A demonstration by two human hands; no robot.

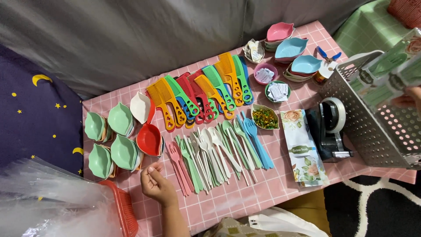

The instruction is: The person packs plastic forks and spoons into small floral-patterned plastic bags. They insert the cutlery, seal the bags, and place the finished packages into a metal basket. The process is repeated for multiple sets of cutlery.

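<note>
My left hand (pixel 156 183) hovers low over the pink checked table (pixel 245 193), fingers loosely curled with nothing in it, just below a red leaf-shaped dish (pixel 149 139) and left of a row of pastel plastic forks and spoons (pixel 215 153). Stacks of green leaf-shaped dishes (pixel 109 140) stand to its left. My right hand (pixel 410 98) shows only at the right edge, gripping a flat floral packet (pixel 390 74) over a perforated metal basket (pixel 368 118).
Coloured combs (pixel 201 94) fan across the middle. Pink and blue dishes (pixel 291 46), small bowls of paper slips (pixel 272 83), a bowl of beads (pixel 265 117), a tape dispenser (pixel 331 127), a floral pouch (pixel 302 147), pliers (pixel 328 55). Red basket (pixel 125 208) and clear plastic bags (pixel 48 202) at lower left.
</note>
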